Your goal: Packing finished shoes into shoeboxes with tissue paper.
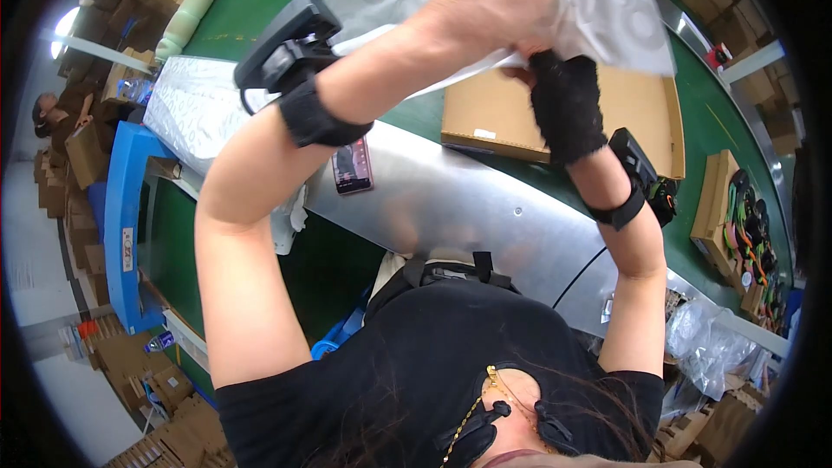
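Note:
A whitish, translucent patterned sheet (pixel 611 13), perhaps a plastic bag or wrapping paper, is lifted at the top of the view. My left hand (pixel 498 0) reaches across to it, its fingers closed at the sheet and cut off by the upper edge. Just below, my right hand (pixel 565 108), in a black fingerless glove, has bent fingertips at the sheet's lower edge; they are partly hidden by the left hand. Under the sheet and beside the right hand lies a shallow cardboard box (pixel 485 117), its inside partly covered. Each forearm wears a strapped black device.
A phone (pixel 353 169) lies on the metal table edge (pixel 451 195). More patterned white sheets (pixel 195 108) rest at left, by a blue frame (pixel 126 225). At right, a box (pixel 715 199) holds colourful items, near clear plastic (pixel 706 342). Another person (pixel 61 113) is at far left.

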Available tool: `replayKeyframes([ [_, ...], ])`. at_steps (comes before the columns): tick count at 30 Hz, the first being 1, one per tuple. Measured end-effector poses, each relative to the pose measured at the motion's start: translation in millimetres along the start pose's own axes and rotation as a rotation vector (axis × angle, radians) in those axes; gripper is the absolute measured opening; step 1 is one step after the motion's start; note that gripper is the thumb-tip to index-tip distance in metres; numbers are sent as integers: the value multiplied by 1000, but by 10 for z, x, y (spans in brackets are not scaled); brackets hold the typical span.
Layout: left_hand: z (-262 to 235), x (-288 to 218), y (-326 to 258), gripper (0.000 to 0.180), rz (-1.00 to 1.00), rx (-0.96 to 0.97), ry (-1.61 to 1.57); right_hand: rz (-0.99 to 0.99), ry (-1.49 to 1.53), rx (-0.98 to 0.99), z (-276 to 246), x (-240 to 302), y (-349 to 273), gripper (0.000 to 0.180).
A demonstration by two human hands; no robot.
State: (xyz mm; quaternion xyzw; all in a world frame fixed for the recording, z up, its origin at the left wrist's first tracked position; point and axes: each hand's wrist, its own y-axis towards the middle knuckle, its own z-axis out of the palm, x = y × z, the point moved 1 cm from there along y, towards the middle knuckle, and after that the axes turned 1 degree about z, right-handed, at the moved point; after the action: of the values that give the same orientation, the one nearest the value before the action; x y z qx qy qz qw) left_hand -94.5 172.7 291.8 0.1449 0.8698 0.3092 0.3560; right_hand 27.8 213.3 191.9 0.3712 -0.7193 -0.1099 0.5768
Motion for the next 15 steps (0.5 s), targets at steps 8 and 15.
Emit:
replayKeyframes([
  [8,755,1029,-565,58,119,280,597,611,-301,-936,-1661,-1502,111,50],
  [15,898,1873,-1455,65,-334,556,824,499,-710,-1295,-3259,-2202,-729,47],
])
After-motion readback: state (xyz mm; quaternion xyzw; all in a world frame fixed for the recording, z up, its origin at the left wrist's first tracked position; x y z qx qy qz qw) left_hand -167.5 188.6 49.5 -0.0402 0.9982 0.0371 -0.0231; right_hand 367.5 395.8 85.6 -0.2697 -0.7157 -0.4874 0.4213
